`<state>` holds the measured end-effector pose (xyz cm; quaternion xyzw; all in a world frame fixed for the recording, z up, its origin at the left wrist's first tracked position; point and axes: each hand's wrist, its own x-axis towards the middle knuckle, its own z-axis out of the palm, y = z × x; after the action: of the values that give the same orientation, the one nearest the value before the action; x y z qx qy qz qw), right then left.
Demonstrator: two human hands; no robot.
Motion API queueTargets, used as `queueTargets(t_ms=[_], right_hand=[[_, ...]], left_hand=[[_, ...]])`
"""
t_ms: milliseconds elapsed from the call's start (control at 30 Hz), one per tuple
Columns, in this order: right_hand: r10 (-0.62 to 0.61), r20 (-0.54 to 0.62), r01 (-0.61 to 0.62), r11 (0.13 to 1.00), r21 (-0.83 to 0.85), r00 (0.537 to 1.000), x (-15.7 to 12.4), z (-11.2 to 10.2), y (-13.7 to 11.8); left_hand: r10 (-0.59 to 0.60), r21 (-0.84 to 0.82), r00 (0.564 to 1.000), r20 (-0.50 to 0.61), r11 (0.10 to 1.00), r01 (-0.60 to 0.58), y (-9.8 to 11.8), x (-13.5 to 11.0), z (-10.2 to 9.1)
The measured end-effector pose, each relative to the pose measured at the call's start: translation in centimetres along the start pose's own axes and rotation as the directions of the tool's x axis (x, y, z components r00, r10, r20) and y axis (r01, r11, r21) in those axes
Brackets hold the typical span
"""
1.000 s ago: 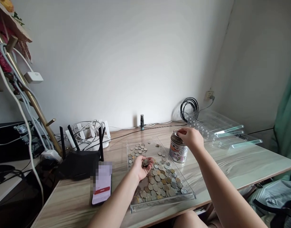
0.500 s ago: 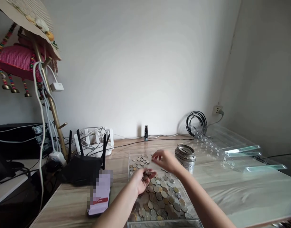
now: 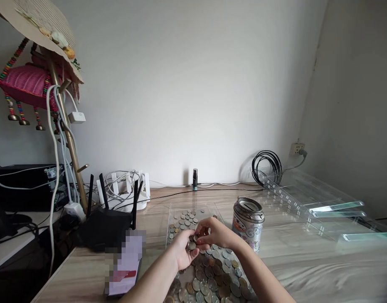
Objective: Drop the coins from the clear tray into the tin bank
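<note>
Several coins (image 3: 192, 245) lie cupped in my left hand (image 3: 182, 251), its fingers curled around them. My right hand (image 3: 214, 233) reaches over to it, thumb and fingertips pinched at a coin in the left palm. Below both hands a clear acrylic tray (image 3: 168, 222) rests on the table. A dense heap of mixed coins (image 3: 209, 280) covers its near part, partly hidden by my forearms. Toward its far left, smaller silvery coins (image 3: 187, 218) are spread out in a loose group. A round coin tin (image 3: 248, 225) with a slotted metal lid stands upright right of my right hand.
To the left are a phone (image 3: 125, 265), a black router (image 3: 102, 227) and a white router (image 3: 139, 200) with cables. A small dark bottle (image 3: 195, 179) stands by the wall. Clear acrylic pieces (image 3: 319, 210) and a coiled black cable (image 3: 266, 168) occupy the right.
My right hand has come back from the tray's far part, near the spread coins, to the left palm. The view has shifted slightly, and the tin's front shows more fully.
</note>
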<state>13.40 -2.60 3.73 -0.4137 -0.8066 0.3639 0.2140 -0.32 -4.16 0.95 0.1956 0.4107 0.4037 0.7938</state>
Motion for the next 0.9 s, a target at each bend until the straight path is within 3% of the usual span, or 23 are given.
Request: queueTargets(t_ms=[133,200,267,333,433,533,700,767,800,833,900], right_hand=[[-0.016,-0.094,0.013,0.999,-0.034,0.995,-0.1,0.0,-0.5],[-0.07,-0.248,0.053,0.996,-0.077,0.966,-0.5,-1.3,-1.0],[-0.101,-0.48,0.041,0.99,-0.134,0.872,-1.3,-3.8,-1.3],[-0.098,-0.669,-0.015,0.987,-0.161,0.736,-2.6,-7.1,-1.4],[-0.065,-0.773,-0.068,0.988,-0.139,0.631,-4.5,-11.0,-1.3],[-0.044,-0.785,-0.119,0.982,-0.149,0.618,-5.6,-11.2,-1.4],[-0.1,-0.722,-0.143,0.953,-0.267,0.684,-4.7,-7.0,-2.0],[-0.127,-0.736,-0.176,0.931,-0.32,0.665,-4.6,-7.1,-2.1],[-0.144,-0.777,-0.19,0.927,-0.322,0.613,-4.7,-7.9,-1.9],[-0.155,-0.835,-0.209,0.929,-0.305,0.527,-4.9,-9.1,-1.7],[-0.131,-0.94,-0.241,0.947,-0.213,0.314,-5.4,-12.1,-0.7]], left_hand=[[-0.038,0.092,0.999,0.027,0.995,0.035,0.2,-0.4,0.2],[-0.035,0.1,0.999,0.02,0.994,0.033,0.3,-0.6,0.2],[-0.028,0.086,1.0,0.004,0.996,0.027,0.3,-0.6,0.2],[-0.023,0.074,1.0,0.001,0.997,0.023,0.3,-0.6,0.2],[-0.014,0.065,1.0,0.013,0.998,0.014,0.3,-0.6,0.2],[-0.027,0.066,0.999,0.027,0.997,0.025,0.3,-0.7,0.2],[-0.029,0.074,0.998,0.06,0.997,0.024,0.3,-0.5,-0.1],[-0.031,0.081,0.997,0.076,0.996,0.025,0.3,-0.3,-0.3],[-0.036,0.085,0.996,0.087,0.996,0.029,0.4,-0.3,-0.4],[-0.043,0.088,0.994,0.099,0.996,0.034,0.4,-0.2,-0.4],[-0.052,0.092,0.992,0.116,0.995,0.042,0.4,-0.2,-0.5]])
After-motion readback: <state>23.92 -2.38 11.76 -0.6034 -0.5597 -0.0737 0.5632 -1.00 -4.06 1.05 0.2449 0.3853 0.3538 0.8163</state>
